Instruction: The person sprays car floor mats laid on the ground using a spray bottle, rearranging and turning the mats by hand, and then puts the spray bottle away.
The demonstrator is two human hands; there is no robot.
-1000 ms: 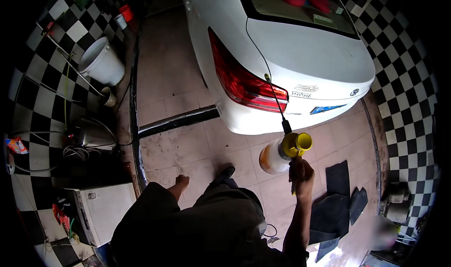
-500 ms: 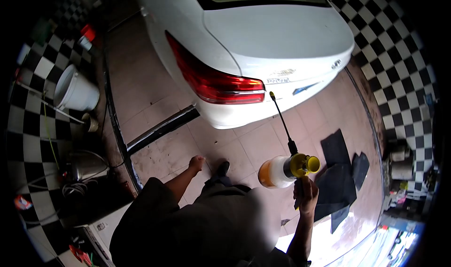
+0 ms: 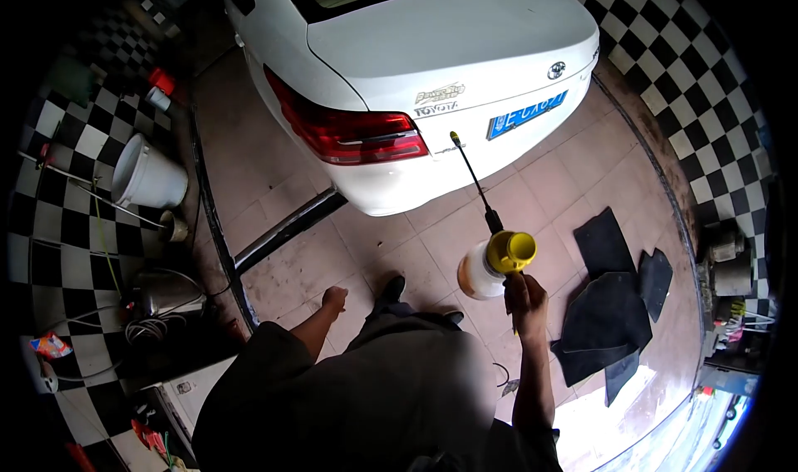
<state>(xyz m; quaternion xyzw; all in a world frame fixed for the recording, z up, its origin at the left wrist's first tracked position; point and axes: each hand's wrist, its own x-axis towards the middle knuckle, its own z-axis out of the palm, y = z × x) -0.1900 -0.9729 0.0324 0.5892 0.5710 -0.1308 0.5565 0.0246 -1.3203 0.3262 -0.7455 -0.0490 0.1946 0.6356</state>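
My right hand (image 3: pixel 526 299) is wrapped round the handle of a spray bottle (image 3: pixel 480 271) with a yellow top and an orange-tinted liquid in its pale body. The bottle's thin black wand points forward, its yellow tip in front of the rear bumper of a white car (image 3: pixel 465 36). Left of the tip is the red tail light (image 3: pixel 357 137), and right of it the blue number plate (image 3: pixel 526 115). Low over the floor, my left hand (image 3: pixel 334 298) hangs with its fingers curled, holding nothing that I can see.
Black mats (image 3: pixel 605 318) lie on the tiled floor at the right. A white bucket (image 3: pixel 154 174) stands by the checkered wall at the left, above a metal canister and a coiled hose (image 3: pixel 145 329). A white cabinet (image 3: pixel 195 389) is at lower left. A dark floor channel (image 3: pixel 287 229) crosses the tiles.
The car has shifted left in view, and its number plate shows more fully. The wand tip now points between tail light and plate. My right hand still grips the bottle.
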